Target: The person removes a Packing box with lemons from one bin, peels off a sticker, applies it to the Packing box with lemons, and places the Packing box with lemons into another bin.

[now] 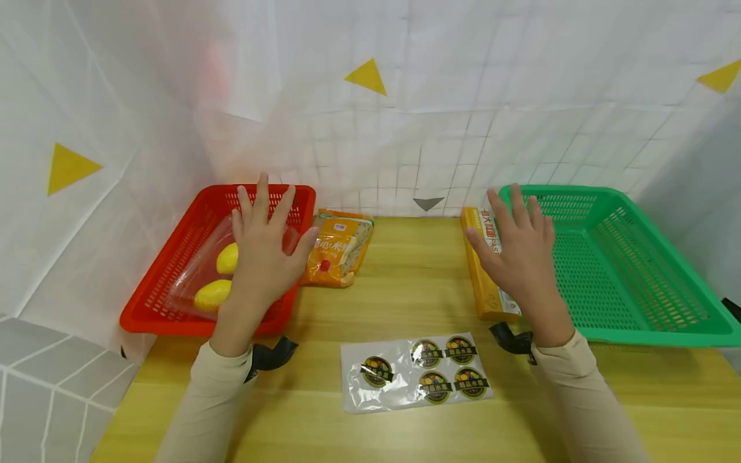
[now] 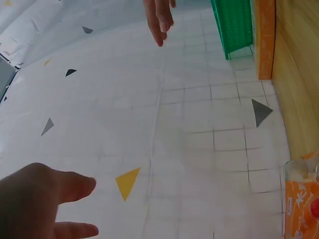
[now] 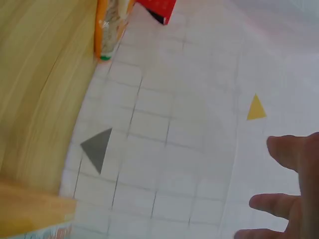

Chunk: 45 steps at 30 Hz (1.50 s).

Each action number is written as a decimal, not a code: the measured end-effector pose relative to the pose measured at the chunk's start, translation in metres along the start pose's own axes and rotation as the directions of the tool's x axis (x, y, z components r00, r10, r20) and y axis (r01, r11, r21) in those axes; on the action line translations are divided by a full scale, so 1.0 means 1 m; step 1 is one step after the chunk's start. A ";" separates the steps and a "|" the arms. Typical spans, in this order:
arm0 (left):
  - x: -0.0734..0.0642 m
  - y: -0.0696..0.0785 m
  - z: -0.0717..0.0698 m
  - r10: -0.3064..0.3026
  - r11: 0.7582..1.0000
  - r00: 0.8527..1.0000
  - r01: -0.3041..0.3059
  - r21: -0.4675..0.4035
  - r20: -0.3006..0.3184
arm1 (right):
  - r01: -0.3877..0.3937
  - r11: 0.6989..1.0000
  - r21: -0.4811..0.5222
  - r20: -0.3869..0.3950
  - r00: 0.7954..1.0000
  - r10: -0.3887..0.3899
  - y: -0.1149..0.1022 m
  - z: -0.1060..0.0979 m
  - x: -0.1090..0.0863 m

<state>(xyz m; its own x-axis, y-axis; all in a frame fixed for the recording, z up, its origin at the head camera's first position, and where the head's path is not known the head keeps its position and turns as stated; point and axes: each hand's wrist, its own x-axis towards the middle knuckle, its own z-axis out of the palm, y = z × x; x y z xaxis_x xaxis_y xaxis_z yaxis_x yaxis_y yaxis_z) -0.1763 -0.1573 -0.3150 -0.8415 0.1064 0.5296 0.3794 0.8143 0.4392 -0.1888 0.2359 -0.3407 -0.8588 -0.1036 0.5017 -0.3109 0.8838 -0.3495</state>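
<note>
My left hand (image 1: 263,257) is raised with fingers spread, in front of the red basket (image 1: 139,321) at the left. Inside that basket, two yellow lemon-like fruits (image 1: 213,295) lie in a clear plastic tray (image 1: 188,276), partly hidden by the hand. Over on the right, my right hand (image 1: 521,257) is also held up, fingers apart, before an orange pasta box (image 1: 483,283) and the green basket (image 1: 613,257). Neither hand holds anything. A sheet of round fruit stickers (image 1: 399,399) lies on the table between the forearms.
An orange food bag (image 1: 332,251) lies beside the red basket on the wooden table (image 1: 417,276). White sheeting (image 1: 324,141) with grid lines and coloured triangles rises behind the table. Black straps (image 1: 274,354) are around both wrists.
</note>
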 end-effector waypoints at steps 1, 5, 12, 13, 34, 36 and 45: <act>-0.002 0.000 -0.003 0.000 0.998 1.000 -0.002 -0.062 -0.023 | 0.003 0.999 0.050 -0.001 1.000 -0.003 -0.003 0.001 0.000; -0.011 -0.003 -0.021 -0.036 0.956 0.994 0.004 -0.295 -0.101 | 0.027 0.969 0.245 0.011 0.999 -0.031 -0.022 0.004 0.005; -0.039 -0.015 -0.050 -0.178 0.816 0.984 0.139 -0.562 -0.015 | 0.058 0.885 0.462 0.060 0.994 -0.096 -0.057 0.014 0.018; -0.045 -0.017 -0.052 -0.200 0.787 0.980 0.163 -0.595 0.004 | 0.058 0.874 0.483 0.073 0.992 -0.106 -0.062 0.015 0.020; -0.139 -0.078 -0.057 -0.760 0.261 0.650 0.291 -0.920 -0.010 | -0.030 0.722 0.691 0.291 0.926 -0.239 -0.151 0.066 0.048; -0.142 -0.083 -0.053 -0.845 0.220 0.530 0.222 -0.950 -0.072 | -0.034 0.714 0.699 0.298 0.922 -0.249 -0.156 0.071 0.050; -0.152 -0.091 -0.024 -0.895 -0.091 0.430 0.091 -0.992 0.121 | -0.044 0.719 0.693 0.342 0.899 -0.274 -0.178 0.089 0.054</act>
<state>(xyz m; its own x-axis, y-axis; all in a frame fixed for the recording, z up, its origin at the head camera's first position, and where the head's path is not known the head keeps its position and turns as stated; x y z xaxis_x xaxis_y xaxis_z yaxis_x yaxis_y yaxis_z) -0.0737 -0.2610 -0.4179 -0.7477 -0.6137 -0.2536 0.2701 -0.6300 0.7281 -0.2161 0.0322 -0.3212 -0.8258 -0.4918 0.2759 -0.4677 0.3241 -0.8223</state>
